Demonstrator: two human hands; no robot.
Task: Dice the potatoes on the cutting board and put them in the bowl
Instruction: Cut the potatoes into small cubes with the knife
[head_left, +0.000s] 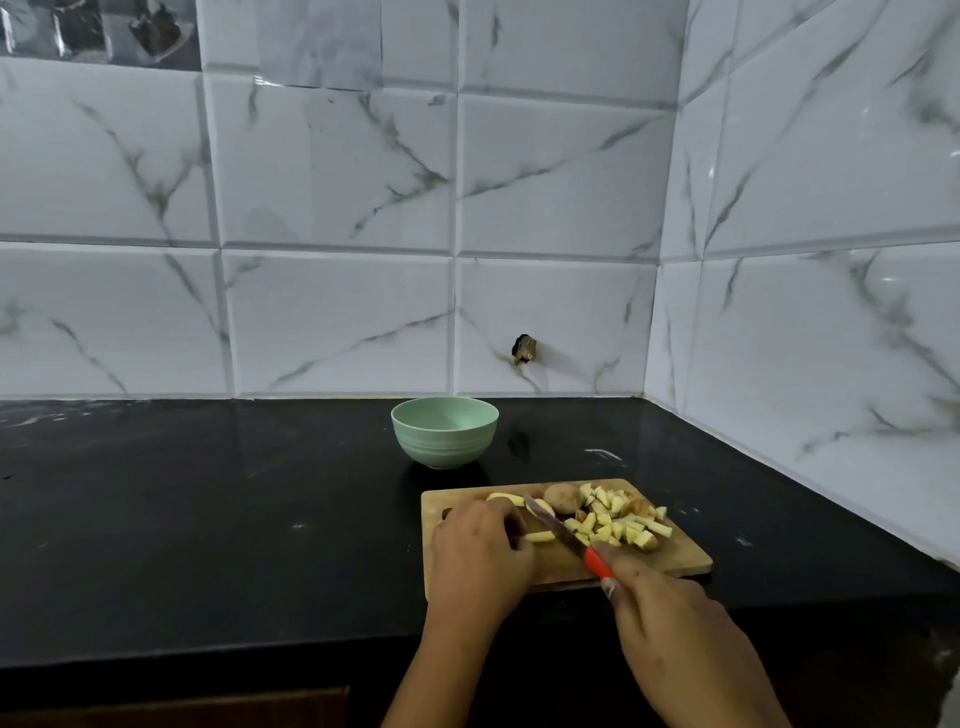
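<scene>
The black countertop (208, 519) carried the cutting board (675, 558) near its front edge, probably for easy reach. The right hand (670, 618) lay at the board's five o'clock and the left hand (480, 551) at eight. The bowl (441, 447) stood apart at eleven o'clock, no potato showing inside, likely waiting for the dice. The right fingers wrapped the red handle of the knife (558, 530), its blade angled toward eleven. Diced potatoes (613, 525) lay heaped at two o'clock, off the cutting line, and a skin-on piece (562, 499) sat at twelve. The left fingers curled down, pinning a potato strip (540, 537) beside the blade.
</scene>
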